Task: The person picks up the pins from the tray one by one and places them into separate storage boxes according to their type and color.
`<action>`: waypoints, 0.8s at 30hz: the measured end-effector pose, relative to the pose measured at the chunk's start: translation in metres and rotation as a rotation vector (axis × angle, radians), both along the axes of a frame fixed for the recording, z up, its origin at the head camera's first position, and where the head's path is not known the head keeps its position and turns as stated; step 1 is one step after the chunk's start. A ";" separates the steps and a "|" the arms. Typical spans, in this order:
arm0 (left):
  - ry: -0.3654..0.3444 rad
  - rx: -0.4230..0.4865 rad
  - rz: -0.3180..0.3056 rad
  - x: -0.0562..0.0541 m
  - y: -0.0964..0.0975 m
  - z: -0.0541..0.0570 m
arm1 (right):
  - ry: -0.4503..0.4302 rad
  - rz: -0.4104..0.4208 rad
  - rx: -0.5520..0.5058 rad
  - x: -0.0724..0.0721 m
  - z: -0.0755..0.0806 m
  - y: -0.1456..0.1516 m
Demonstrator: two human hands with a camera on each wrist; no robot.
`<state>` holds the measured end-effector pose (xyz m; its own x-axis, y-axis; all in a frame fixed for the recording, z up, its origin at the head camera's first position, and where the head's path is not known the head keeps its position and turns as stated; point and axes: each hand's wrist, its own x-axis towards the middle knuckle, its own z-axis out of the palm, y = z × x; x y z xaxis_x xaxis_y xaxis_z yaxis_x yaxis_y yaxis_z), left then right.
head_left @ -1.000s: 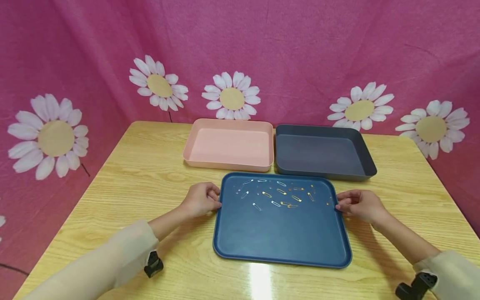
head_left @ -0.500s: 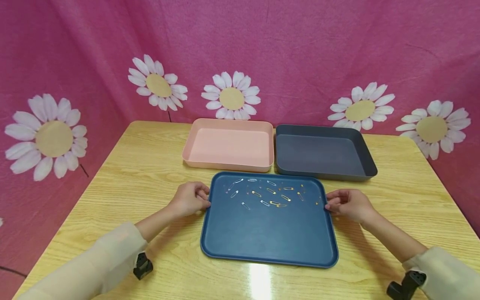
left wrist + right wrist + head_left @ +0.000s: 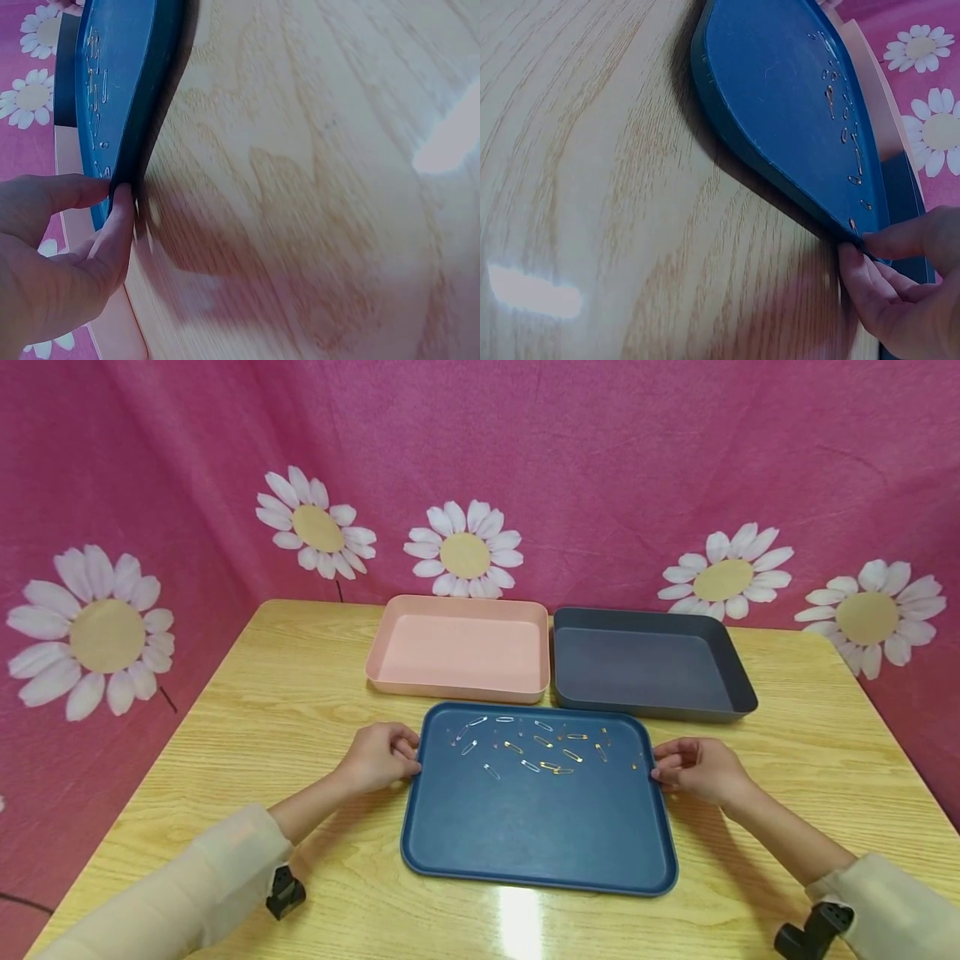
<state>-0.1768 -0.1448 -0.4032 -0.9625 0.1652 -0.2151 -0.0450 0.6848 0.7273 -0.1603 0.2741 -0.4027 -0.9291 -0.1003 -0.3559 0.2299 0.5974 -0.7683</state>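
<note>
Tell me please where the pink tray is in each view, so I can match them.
Head: the pink tray, just above the middle, behind the blue tray.
Left wrist: the pink tray at left and lower left, partly behind the left hand.
Right wrist: the pink tray, upper right, past the blue tray.
Shared landmark: the blue tray, in all three.

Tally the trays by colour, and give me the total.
Blue tray: 1, pinched at its rim by the left hand and the right hand
Pink tray: 1
Dark grey tray: 1
Total: 3 trays
</note>
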 end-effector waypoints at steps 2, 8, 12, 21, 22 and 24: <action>-0.003 -0.001 0.001 0.000 0.001 0.001 | -0.003 -0.004 0.007 0.001 0.001 0.001; 0.002 -0.007 -0.006 0.000 0.003 0.001 | -0.006 -0.007 0.022 0.001 0.001 0.003; -0.016 0.002 -0.004 -0.001 0.005 -0.002 | -0.017 -0.016 0.016 0.001 0.000 0.005; -0.014 0.021 -0.003 -0.001 0.011 -0.003 | 0.005 -0.021 0.032 0.003 0.002 0.011; -0.017 0.023 -0.007 -0.001 0.012 -0.003 | 0.006 -0.020 0.041 0.003 0.002 0.012; -0.021 0.023 -0.025 -0.001 0.012 -0.002 | 0.007 -0.013 0.062 0.004 0.003 0.013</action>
